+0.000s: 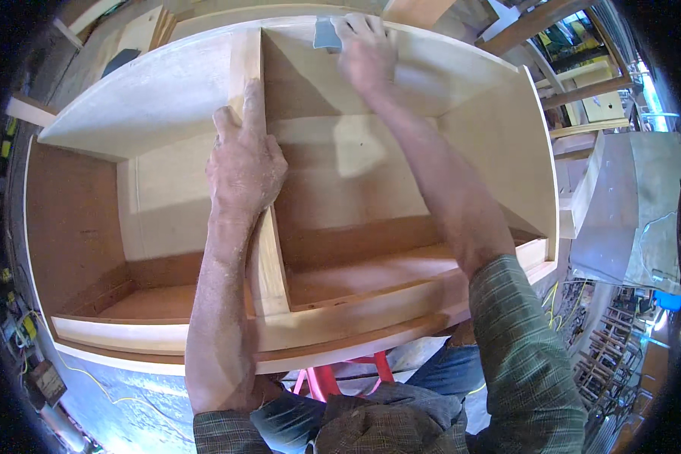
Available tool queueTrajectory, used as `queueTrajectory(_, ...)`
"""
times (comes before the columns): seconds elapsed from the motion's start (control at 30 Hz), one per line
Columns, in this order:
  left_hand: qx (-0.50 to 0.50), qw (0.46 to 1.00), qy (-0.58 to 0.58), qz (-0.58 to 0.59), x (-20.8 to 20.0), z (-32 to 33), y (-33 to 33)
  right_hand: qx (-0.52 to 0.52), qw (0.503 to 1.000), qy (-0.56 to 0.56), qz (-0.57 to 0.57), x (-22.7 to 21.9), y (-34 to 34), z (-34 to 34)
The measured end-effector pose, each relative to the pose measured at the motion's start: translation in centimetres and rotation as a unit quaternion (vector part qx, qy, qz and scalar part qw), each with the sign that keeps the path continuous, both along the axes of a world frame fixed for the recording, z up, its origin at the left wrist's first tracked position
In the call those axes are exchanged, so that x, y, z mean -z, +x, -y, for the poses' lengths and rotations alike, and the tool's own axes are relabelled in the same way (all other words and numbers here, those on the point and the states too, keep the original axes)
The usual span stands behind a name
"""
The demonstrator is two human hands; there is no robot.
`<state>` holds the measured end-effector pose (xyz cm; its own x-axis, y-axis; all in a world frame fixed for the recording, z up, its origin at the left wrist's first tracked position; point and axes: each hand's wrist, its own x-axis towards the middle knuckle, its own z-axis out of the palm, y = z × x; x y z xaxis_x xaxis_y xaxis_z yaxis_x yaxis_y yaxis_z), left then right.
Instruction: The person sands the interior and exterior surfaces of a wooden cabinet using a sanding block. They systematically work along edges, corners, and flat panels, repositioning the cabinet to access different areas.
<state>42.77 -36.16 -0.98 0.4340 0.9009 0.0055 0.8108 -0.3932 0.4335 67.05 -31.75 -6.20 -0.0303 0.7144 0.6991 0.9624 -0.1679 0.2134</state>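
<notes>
One blue-grey abrasive-looking sheet (327, 38) lies at the far rim (439, 39) of your open wooden cabinet (499, 136), just right of the divider's far end. Your right hand (368, 54) is the nearer one: it is closed on the sheet, which sticks out to the left of the fingers. Since those fingers cover part of it, you cannot tell its long axis; the rim beneath runs left to right.

Your left hand (246, 163) rests, dusty, on the divider (268, 268), which runs from near to far, one finger stretched along it. Whether its hidden fingers grip the wood, you cannot tell.

The cabinet's bare wood is pale, with browner panels low inside, and light and shadow fall across it in patches. A front rail (371, 309) crosses nearest you. Below it show pink legs (321, 384), though what bears the cabinet is hidden. Around you stand loose boards (140, 34) at upper left, a grey panel (601, 200) at right, and a yellow cable (121, 399) at lower left.
</notes>
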Motion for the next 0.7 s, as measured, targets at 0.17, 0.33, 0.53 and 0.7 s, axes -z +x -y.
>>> queueTrajectory(0.17, 0.000, 1.000, 0.013, -0.007, 0.3, -0.1, -0.2, 0.003, 0.999, -0.034, 0.003, -1.4, 4.5, 2.8)
queueTrajectory(0.33, 0.002, 1.000, -0.010, 0.003, 0.0, 0.0, 0.0, -0.033, 0.995, -0.053, 0.081, -1.8, 3.8, 1.5)
queueTrajectory(0.53, -0.007, 0.999, 0.009, -0.032, -0.1, 0.0, 0.0, 0.162, 0.972, -0.172, 0.015, -5.8, 12.0, 6.3)
queueTrajectory(0.7, -0.018, 0.998, -0.018, -0.057, -1.8, 0.0, -0.7, 0.048, 0.998, -0.039, 0.003, -1.8, 4.6, 4.2)
